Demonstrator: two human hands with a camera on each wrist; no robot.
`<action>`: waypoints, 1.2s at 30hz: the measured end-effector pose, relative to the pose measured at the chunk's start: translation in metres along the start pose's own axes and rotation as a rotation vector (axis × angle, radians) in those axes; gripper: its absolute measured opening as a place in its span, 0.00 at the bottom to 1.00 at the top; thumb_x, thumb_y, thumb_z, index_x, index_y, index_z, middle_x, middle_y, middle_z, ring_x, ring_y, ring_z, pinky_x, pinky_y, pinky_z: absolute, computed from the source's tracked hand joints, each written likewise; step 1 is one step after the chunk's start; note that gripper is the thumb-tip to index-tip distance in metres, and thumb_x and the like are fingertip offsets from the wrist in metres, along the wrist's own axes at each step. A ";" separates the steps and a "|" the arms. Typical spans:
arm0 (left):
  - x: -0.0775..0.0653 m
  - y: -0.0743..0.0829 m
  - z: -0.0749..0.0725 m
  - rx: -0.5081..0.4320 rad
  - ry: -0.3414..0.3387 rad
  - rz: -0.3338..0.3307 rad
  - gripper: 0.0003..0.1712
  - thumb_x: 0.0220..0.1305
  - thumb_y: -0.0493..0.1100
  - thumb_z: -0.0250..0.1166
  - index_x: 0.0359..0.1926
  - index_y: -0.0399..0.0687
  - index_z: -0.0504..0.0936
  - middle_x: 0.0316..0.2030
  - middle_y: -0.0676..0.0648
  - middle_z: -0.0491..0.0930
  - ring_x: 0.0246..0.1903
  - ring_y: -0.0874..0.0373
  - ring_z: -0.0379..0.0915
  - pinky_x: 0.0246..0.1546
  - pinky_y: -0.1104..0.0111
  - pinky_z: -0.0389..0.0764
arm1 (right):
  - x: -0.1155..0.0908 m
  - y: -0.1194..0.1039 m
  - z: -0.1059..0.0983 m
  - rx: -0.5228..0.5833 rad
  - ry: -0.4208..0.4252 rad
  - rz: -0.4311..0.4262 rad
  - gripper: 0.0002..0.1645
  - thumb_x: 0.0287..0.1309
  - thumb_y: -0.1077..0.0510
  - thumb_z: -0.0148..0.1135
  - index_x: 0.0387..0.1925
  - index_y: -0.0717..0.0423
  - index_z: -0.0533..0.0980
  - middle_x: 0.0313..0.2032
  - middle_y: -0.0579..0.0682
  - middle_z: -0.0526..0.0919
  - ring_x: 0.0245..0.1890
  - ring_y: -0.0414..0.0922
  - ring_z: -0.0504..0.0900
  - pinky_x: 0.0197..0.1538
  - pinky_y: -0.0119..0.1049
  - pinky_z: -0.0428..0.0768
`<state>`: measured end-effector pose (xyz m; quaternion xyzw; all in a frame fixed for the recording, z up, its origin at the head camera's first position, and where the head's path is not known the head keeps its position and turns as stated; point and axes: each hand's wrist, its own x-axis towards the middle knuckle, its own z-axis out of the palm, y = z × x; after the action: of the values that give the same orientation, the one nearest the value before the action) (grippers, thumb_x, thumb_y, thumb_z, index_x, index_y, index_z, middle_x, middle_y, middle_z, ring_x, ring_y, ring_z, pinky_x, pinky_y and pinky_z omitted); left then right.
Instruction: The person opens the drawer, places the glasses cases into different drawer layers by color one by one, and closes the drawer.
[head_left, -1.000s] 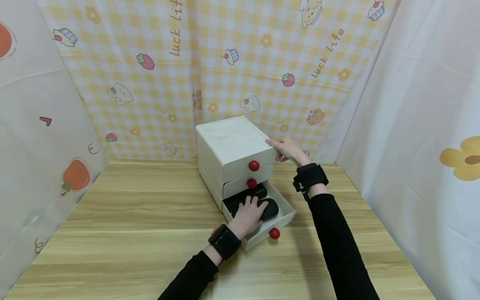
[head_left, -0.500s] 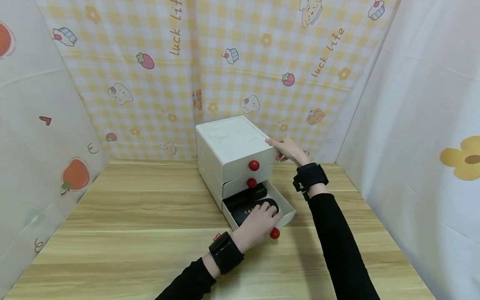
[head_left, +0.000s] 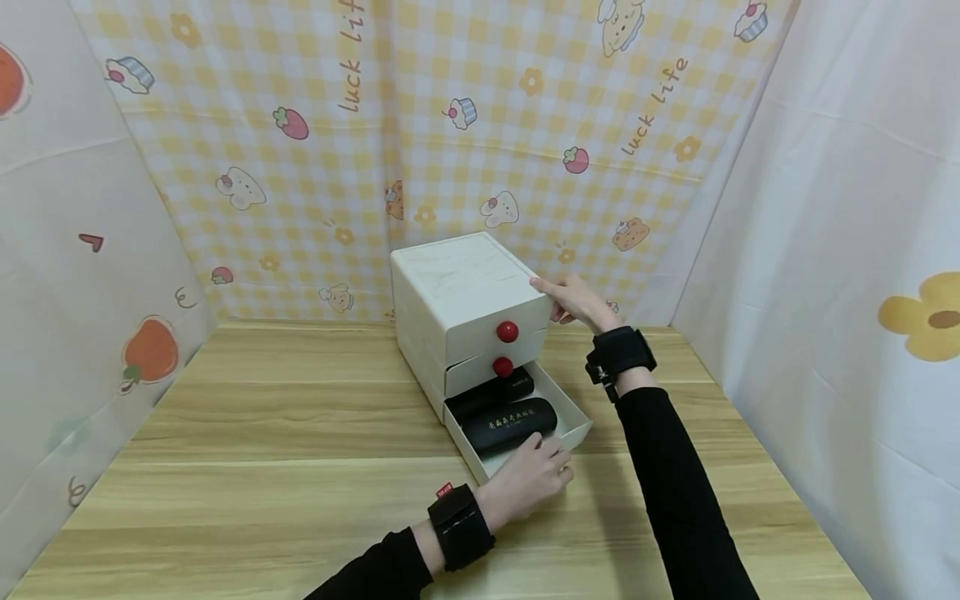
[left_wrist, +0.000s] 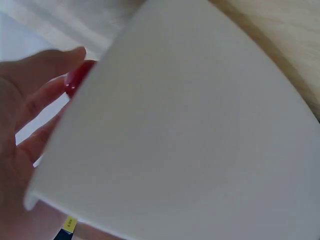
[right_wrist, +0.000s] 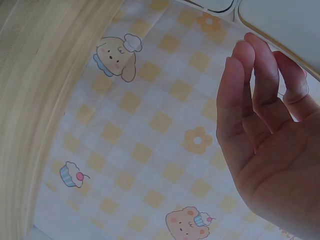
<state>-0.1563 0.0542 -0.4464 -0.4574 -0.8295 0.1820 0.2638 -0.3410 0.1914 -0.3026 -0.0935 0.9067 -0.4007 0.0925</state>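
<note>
In the head view a white cabinet (head_left: 472, 287) stands with its bottom drawer (head_left: 564, 400) pulled out. Inside lie a black glasses case (head_left: 504, 431) with gold lettering and, behind it, a second black case (head_left: 487, 394), partly under the drawer above. My left hand (head_left: 525, 477) is at the drawer's front. The left wrist view shows its thumb and fingers pinching the red knob (left_wrist: 77, 79), while the drawer's white side fills much of that view. My right hand (head_left: 576, 300) rests against the cabinet's upper right edge, its fingers (right_wrist: 265, 75) extended and close together.
Two upper drawers with red knobs (head_left: 507, 332) are closed. The cabinet stands on a wood-grain table (head_left: 262, 467). A yellow checked curtain (head_left: 315, 183) hangs behind it, and white curtains (head_left: 825, 250) flank both sides.
My left hand has moved from over the glasses case, forward and down to the drawer's front knob, uncovering the case's lettering. My right hand and the cabinet have stayed put.
</note>
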 end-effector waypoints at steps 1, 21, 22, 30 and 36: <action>0.000 0.000 0.001 0.008 0.001 -0.003 0.17 0.50 0.54 0.70 0.43 0.67 0.80 0.43 0.61 0.77 0.43 0.65 0.68 0.38 0.72 0.68 | 0.000 0.000 0.000 -0.002 -0.002 -0.002 0.34 0.62 0.32 0.49 0.32 0.60 0.76 0.15 0.46 0.76 0.21 0.42 0.76 0.29 0.32 0.76; 0.007 -0.007 0.000 -0.004 -0.001 -0.042 0.12 0.50 0.51 0.70 0.38 0.65 0.82 0.39 0.61 0.78 0.41 0.66 0.70 0.39 0.69 0.63 | -0.001 0.001 0.000 -0.005 0.015 0.001 0.34 0.61 0.32 0.50 0.30 0.60 0.77 0.15 0.47 0.76 0.21 0.44 0.76 0.29 0.32 0.77; 0.007 -0.008 0.000 -0.007 0.000 -0.046 0.11 0.51 0.51 0.69 0.39 0.65 0.82 0.39 0.61 0.78 0.41 0.66 0.70 0.39 0.69 0.63 | 0.000 0.001 0.000 -0.005 0.017 -0.001 0.34 0.61 0.32 0.50 0.29 0.59 0.77 0.15 0.47 0.76 0.20 0.43 0.76 0.29 0.32 0.77; 0.010 -0.018 0.000 0.014 0.011 -0.092 0.08 0.57 0.49 0.65 0.39 0.66 0.84 0.39 0.62 0.78 0.42 0.66 0.70 0.40 0.69 0.63 | 0.000 0.001 0.001 -0.007 0.020 -0.013 0.34 0.62 0.32 0.50 0.32 0.60 0.77 0.16 0.48 0.76 0.21 0.43 0.76 0.29 0.32 0.77; 0.007 -0.031 0.006 0.027 0.007 -0.143 0.10 0.56 0.47 0.67 0.40 0.67 0.84 0.39 0.62 0.79 0.43 0.65 0.70 0.41 0.68 0.64 | 0.000 0.002 0.001 -0.009 0.018 -0.015 0.34 0.63 0.33 0.49 0.35 0.61 0.78 0.17 0.49 0.76 0.23 0.46 0.78 0.28 0.33 0.77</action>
<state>-0.1836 0.0442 -0.4328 -0.3941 -0.8565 0.1725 0.2851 -0.3407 0.1924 -0.3052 -0.0971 0.9086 -0.3981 0.0809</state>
